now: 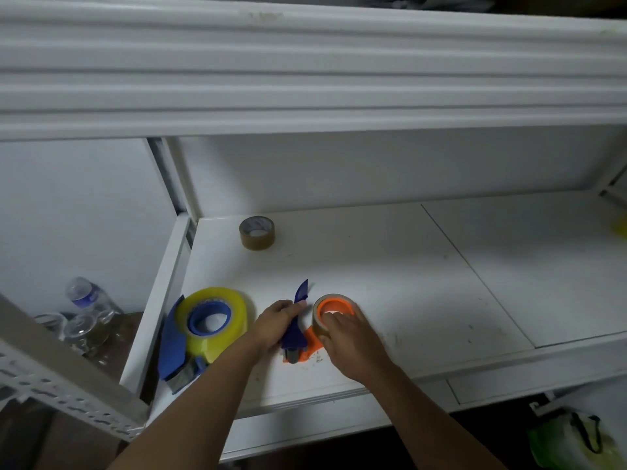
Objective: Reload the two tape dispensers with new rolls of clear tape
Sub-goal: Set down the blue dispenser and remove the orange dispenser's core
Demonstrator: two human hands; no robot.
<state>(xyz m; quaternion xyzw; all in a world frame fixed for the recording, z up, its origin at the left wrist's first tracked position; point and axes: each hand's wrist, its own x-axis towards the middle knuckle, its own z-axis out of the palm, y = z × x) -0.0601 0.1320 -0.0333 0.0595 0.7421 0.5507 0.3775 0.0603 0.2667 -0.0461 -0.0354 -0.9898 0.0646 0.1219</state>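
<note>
I see L hand (276,322) gripping the blue handle (294,334) of the orange dispenser (310,344) on the shelf (407,283). R hand (349,337) fingers curl round its tape roll (330,312). Blue dispenser (174,347) w/ yellowish roll (217,320) just left.

dispensers 2 (176,337) (298,337) | tape rolls 3 (213,317) (257,232) (319,325) | bottles 1 (88,296) | hands 2 (276,322) (353,347)
</note>
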